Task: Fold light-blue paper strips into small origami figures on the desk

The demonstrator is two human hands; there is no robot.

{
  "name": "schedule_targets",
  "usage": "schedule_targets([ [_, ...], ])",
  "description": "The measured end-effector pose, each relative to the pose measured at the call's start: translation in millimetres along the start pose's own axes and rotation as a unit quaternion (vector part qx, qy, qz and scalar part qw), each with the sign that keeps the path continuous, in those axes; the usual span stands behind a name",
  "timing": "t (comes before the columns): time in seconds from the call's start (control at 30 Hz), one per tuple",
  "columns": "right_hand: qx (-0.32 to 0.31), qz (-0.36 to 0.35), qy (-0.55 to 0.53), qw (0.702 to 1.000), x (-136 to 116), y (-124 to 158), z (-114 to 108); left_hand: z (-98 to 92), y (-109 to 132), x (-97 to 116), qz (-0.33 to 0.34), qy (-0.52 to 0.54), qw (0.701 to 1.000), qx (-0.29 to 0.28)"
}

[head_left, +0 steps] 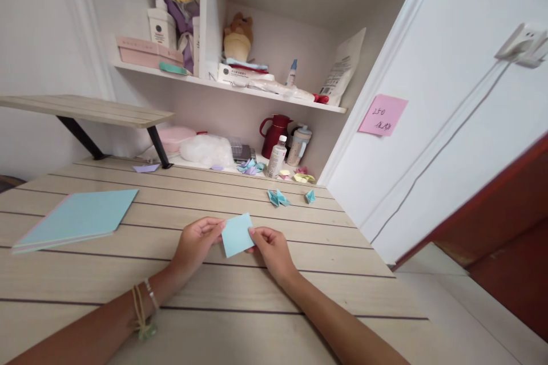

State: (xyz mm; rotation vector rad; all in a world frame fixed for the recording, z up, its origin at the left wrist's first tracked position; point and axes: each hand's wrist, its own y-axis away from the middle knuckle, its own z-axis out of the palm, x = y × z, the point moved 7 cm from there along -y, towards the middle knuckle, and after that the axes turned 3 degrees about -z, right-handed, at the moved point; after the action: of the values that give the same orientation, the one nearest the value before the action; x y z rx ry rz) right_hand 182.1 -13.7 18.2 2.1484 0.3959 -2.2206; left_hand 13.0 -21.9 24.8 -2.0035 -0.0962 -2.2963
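Note:
A small light-blue square of paper (237, 235) is held up above the wooden table, between both hands. My left hand (197, 244) pinches its left edge, thumb on top. My right hand (272, 252) grips the right edge the same way, its other fingers behind the sheet and partly hidden. To the left lies a stack of coloured paper (85, 214) with a light-blue sheet uppermost. Beyond my right hand sit a folded blue paper piece (278, 198) and a smaller folded blue piece (310, 197).
A raised wooden stand (85, 109) on black legs occupies the back left. Along the back are a plastic bottle (277, 157), a dark red jug (276, 136), a tumbler (299, 145) and several more folded papers (252, 167). A pink note (383, 115) sticks to the right wall.

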Motion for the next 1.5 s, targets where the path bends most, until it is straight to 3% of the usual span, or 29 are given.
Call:
schedule_targets([
  [0.2,0.012,-0.01,0.036,0.999,1.0,-6.7,-13.9,5.9,1.0,-2.5,-0.034,0.016,0.999,-0.033],
  [0.3,-0.031,0.003,0.073,0.997,0.8,-9.4,-22.2,11.3,2.0,-4.2,-0.059,-0.013,0.993,-0.102],
  [0.43,-0.143,0.003,0.118,0.983,-5.6,-3.4,-18.4,19.1,7.1,-4.7,-0.078,-0.034,0.977,-0.195],
  [0.53,-0.183,0.005,0.121,0.976,-7.7,3.2,-10.7,23.3,10.2,-6.1,-0.065,-0.062,0.97,-0.224],
  [0.63,-0.172,0.017,0.093,0.981,-2.4,3.6,-6.7,22.4,9.0,-8.6,-0.048,-0.072,0.975,-0.204],
  [0.73,-0.115,0.008,0.055,0.992,3.7,-2.2,-10.6,21.4,7.7,-9.9,-0.045,-0.069,0.978,-0.194],
  [0.83,-0.068,-0.011,0.027,0.997,7.0,-6.9,-15.6,23.3,9.3,-8.9,-0.055,-0.065,0.972,-0.219],
  [1.03,-0.055,-0.023,0.003,0.998,7.8,-7.7,-17.4,31.5,17.4,-5.2,-0.053,-0.044,0.953,-0.295],
  [1.23,-0.072,-0.051,0.055,0.995,-1.4,-4.9,-14.5,24.8,12.9,-11.8,-0.048,-0.079,0.967,-0.236],
  [1.5,-0.11,-0.062,-0.045,0.991,-7.7,1.3,-9.1,3.7,-0.1,2.8,0.015,-0.06,0.996,-0.072],
])
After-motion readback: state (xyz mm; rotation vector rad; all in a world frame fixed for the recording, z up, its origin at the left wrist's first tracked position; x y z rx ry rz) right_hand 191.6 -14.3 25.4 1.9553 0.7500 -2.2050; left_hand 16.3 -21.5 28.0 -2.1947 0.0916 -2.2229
